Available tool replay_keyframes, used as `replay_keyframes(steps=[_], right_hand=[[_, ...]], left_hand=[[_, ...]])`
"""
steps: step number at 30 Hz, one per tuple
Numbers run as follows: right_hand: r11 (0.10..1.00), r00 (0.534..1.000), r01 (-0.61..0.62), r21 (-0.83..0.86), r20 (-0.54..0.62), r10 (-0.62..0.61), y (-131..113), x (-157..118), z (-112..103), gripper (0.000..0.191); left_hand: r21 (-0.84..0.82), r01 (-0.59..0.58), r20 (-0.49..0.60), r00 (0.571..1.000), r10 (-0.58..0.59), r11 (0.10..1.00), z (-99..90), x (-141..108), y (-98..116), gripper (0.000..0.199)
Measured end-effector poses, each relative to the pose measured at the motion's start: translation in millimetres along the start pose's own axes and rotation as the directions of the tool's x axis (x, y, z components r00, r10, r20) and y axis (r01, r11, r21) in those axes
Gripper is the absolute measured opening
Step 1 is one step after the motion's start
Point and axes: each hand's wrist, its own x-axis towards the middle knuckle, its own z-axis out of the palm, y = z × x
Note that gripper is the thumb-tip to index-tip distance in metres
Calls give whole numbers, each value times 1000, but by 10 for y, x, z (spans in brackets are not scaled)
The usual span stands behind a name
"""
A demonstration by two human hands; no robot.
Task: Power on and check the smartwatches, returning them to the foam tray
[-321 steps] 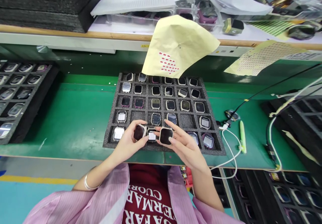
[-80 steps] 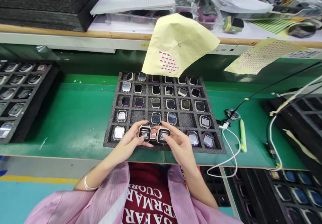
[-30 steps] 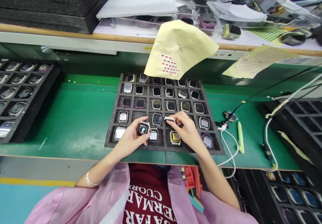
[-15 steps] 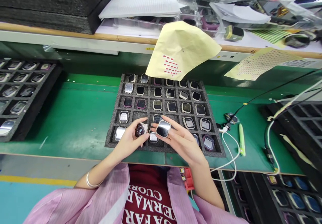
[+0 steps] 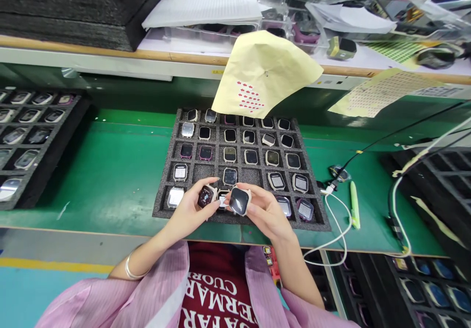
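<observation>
My left hand (image 5: pixel 189 209) is closed on a smartwatch (image 5: pixel 206 196) with a lit dark face, held by its case. In my right hand (image 5: pixel 270 215) is a second smartwatch (image 5: pixel 240 201) with a light case, its dark glossy screen facing up. Both watches are over the near rows of a black foam tray (image 5: pixel 167 190), whose compartments hold several square watch faces. A watch with a white lit screen (image 5: pixel 222 198) shows between my hands, partly covered. Some compartments under and beside my hands hold no watch.
Another foam tray of watches (image 5: pixel 35 141) sits at the left. A white cable (image 5: pixel 342 215), a green pen (image 5: pixel 353 204) and dark foam trays (image 5: pixel 449 171) are at the right. Yellow paper (image 5: pixel 267 72) hangs from the shelf edge above the tray's back row.
My right hand has moved slightly down and toward me with its watch, now tilted so the screen looks darker. My left hand has barely shifted, still holding its watch.
</observation>
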Motion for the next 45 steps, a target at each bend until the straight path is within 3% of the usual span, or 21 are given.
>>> replay_keyframes(steps=[5, 10, 14, 27, 38, 45], right_hand=[[1000, 1000, 11, 7, -14, -11, 19, -8, 10, 43], [1000, 1000, 16, 7, -18, -16, 25, 13, -14, 41], [999, 999, 32, 5, -15, -31, 15, 18, -20, 38], [995, 997, 73, -63, -13, -74, -19, -22, 19, 38], [994, 996, 86, -74, -28, -88, -23, -34, 55, 35], [989, 995, 88, -120, -34, -93, 3, -23, 53, 34]], left_hand=[[79, 15, 46, 999, -19, 997, 23, -26, -1, 42], [80, 13, 25, 1000, -15, 997, 25, -10, -6, 43], [85, -42, 20, 999, 41, 995, 4, 17, -10, 37], [24, -117, 18, 993, 116, 993, 21, -2, -22, 43], [65, -66, 52, 997, 63, 996, 23, -36, -37, 41], [78, -127, 14, 992, 126, 989, -8, 1, -99, 42]])
